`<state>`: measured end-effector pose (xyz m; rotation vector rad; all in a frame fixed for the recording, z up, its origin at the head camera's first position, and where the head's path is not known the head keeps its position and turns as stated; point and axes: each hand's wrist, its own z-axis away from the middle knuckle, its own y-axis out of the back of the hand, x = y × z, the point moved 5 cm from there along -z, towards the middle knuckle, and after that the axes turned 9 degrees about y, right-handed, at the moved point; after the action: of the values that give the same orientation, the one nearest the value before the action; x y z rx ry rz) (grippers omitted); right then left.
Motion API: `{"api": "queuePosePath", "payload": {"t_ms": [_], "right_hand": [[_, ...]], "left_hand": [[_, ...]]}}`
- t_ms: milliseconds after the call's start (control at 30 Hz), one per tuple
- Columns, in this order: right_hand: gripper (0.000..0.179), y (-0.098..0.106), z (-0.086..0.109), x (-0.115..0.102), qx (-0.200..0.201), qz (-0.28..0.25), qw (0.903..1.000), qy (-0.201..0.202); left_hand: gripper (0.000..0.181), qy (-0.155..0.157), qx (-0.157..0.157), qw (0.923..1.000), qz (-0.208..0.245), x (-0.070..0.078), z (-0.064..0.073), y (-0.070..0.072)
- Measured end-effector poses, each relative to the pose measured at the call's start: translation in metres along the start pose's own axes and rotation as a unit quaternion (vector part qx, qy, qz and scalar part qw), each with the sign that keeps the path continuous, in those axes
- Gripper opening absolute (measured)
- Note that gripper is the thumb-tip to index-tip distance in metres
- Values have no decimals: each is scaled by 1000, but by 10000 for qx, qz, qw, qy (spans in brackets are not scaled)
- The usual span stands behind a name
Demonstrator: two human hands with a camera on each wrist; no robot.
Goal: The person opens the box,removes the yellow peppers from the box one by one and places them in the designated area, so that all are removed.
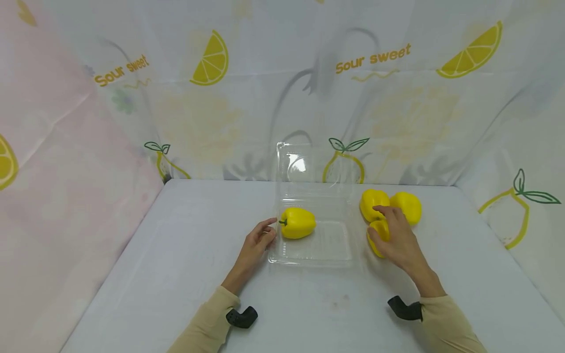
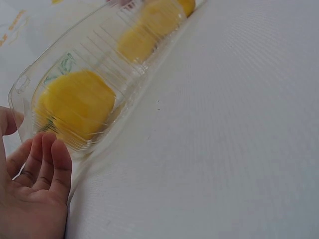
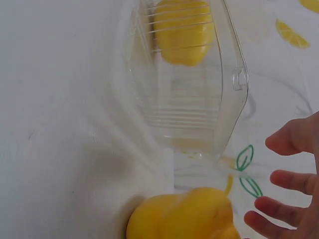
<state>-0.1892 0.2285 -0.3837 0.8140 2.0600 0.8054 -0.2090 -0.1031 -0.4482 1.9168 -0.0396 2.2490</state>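
My left hand (image 1: 258, 240) is at the left edge of a clear plastic clamshell box (image 1: 335, 240), its lid raised behind. In the left wrist view, the thumb lies at the box rim and the curled fingers (image 2: 61, 159) are against the outer wall. One yellow bell pepper (image 1: 297, 223) lies on its side inside, stem to the left. My right hand (image 1: 399, 242) hovers over a yellow bell pepper (image 1: 378, 238), partly hiding it. In the right wrist view its fingers (image 3: 279, 209) are spread, with a gap between them and a pepper (image 3: 184, 216).
Two more yellow bell peppers, one at the back left (image 1: 372, 203) and one at the back right (image 1: 408, 207), sit close to the one under my right hand. A white table (image 1: 198, 220) bears everything. Behind it hangs a lemon-print cloth (image 1: 247, 113).
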Motion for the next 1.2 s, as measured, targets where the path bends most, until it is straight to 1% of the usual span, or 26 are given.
{"api": "queuePosePath", "payload": {"t_ms": [100, 233, 533, 667, 900, 1033, 1200], "right_hand": [[46, -3, -3, -4, 24, -27, 9999, 99], [46, -9, -6, -9, -82, -86, 9998, 140], [49, -23, -11, -24, -487, -401, 9978, 192], [51, -28, -13, -27, -643, -432, 9967, 224], [50, -37, -14, -31, -794, -304, 9960, 292], [51, -39, -16, -36, -815, -359, 9954, 343], [51, -44, -18, -39, -883, -485, 9939, 449]], "left_hand": [[39, -43, -2, 9999, -124, 8, 6, -1], [39, 4, 31, 9999, -140, 10, 7, -1], [38, 39, -7, 10000, -35, 9, 6, -1], [38, 34, 20, 10000, -26, 7, 5, -1], [36, -142, 208, 9997, -41, -18, -10, 1], [36, -182, 208, 9996, -50, -19, -11, 2], [35, -111, 215, 9997, -7, -19, -11, 2]]}}
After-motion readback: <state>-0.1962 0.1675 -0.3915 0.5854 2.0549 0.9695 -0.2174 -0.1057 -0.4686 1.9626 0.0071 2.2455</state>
